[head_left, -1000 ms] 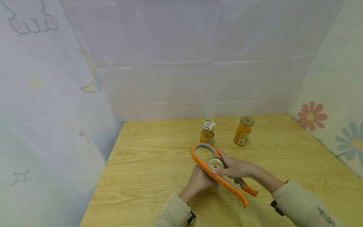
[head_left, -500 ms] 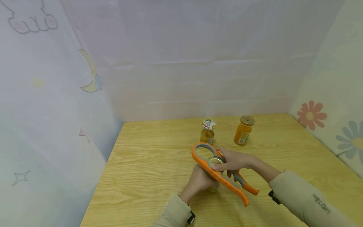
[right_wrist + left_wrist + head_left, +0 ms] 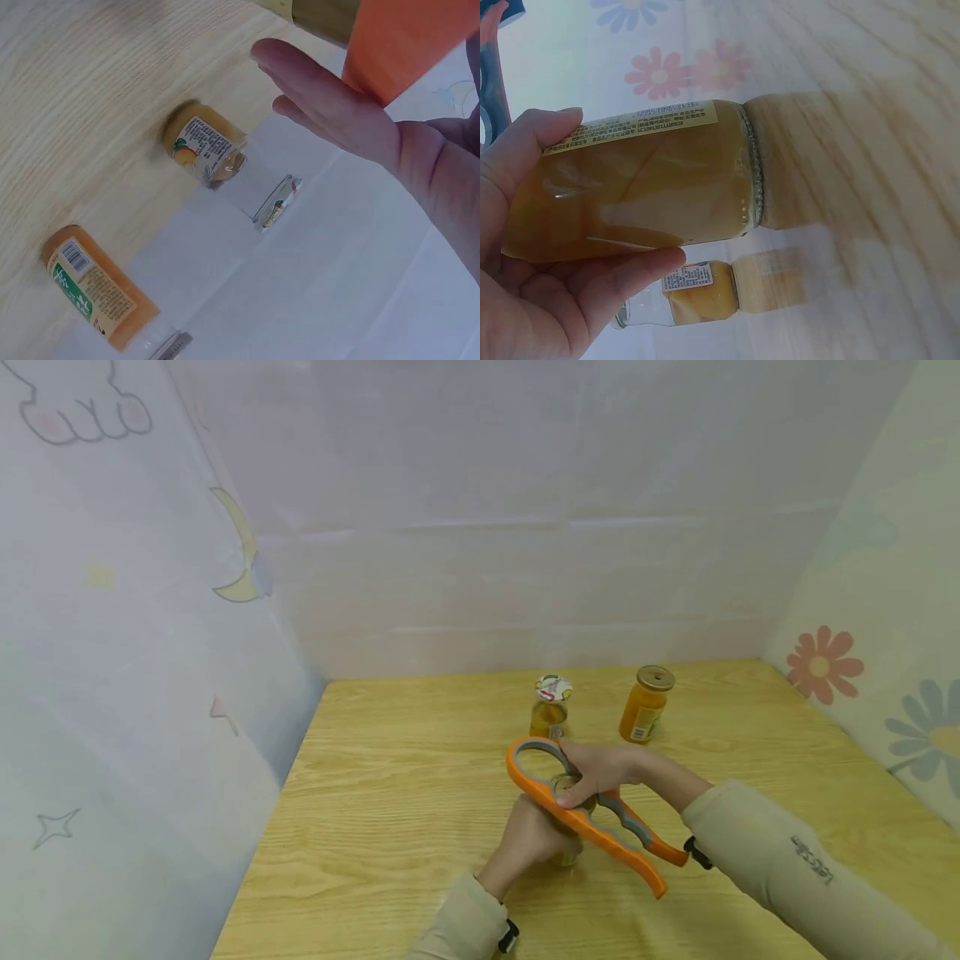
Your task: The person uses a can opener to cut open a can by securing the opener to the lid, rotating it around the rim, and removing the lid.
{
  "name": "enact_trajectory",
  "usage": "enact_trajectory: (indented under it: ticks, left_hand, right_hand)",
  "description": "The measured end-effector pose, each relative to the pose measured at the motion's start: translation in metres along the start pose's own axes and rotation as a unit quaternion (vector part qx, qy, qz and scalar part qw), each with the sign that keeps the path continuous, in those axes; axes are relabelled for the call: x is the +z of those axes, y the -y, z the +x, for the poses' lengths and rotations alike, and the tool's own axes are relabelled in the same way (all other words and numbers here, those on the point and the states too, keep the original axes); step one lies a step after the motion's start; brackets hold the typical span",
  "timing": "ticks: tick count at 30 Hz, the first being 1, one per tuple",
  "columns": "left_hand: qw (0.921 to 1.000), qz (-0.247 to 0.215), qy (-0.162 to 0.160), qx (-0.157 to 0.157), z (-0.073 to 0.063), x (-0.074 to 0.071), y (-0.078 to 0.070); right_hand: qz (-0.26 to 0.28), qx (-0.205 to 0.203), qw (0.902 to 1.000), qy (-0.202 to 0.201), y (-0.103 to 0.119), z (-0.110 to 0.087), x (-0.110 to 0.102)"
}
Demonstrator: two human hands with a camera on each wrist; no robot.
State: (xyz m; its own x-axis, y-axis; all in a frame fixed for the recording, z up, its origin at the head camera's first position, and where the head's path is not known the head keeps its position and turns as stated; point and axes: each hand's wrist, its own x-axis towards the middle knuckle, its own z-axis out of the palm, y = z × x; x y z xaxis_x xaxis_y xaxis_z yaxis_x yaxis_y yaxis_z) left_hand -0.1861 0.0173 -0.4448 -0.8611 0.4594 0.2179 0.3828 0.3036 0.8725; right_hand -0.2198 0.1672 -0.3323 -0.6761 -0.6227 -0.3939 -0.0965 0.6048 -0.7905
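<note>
A glass jar [image 3: 645,187] with amber contents and a yellow label stands on the table, and my left hand [image 3: 528,837] grips it round the body. Over its top lies an orange and grey jar opener [image 3: 603,841], with handles pointing to the near right. Part of the jar's gold lid [image 3: 562,783] shows inside the opener's smaller opening. My right hand [image 3: 600,767] holds the opener from above at the lid, thumb across the lid toward the left arm and fingers on the far side. The right hand covers much of the lid.
Behind the opener stands a jar with a patterned white lid [image 3: 553,688], partly filled. Farther right is an orange-filled jar [image 3: 643,708] with a gold lid. Printed sheets [image 3: 480,585] rise along the wooden table's [image 3: 375,793] back and sides.
My right hand and forearm have shifted left, farther over the lid. The opener's handle ends have swung slightly away and to the right. My left hand keeps its hold on the jar.
</note>
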Motion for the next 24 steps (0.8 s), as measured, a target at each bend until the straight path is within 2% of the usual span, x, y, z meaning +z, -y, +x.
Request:
enact_trajectory:
  ticks: [5,10,16,20,24]
  left_hand:
    - [1.0000,0.005,-0.005,0.001,-0.003,0.001,0.001]
    - [0.9998,0.004,-0.018,-0.009,-0.006,0.002,0.002]
    - [0.9996,0.011,-0.025,0.002,-0.006,0.000,0.001]
    - [0.9999,0.008,-0.012,-0.003,-0.004,-0.001,0.001]
    - [0.9999,0.004,0.010,-0.006,-0.001,-0.001,0.000]
  right_hand:
    - [0.021,0.017,0.9994,-0.020,0.000,0.001,0.005]
    - [0.035,0.012,0.9983,-0.045,-0.008,0.001,0.014]
    - [0.015,0.010,0.9981,-0.059,-0.010,-0.003,0.020]
    - [-0.006,0.007,0.9979,-0.064,-0.009,-0.007,0.021]
    - [-0.003,0.014,0.9974,-0.071,-0.012,-0.011,0.019]
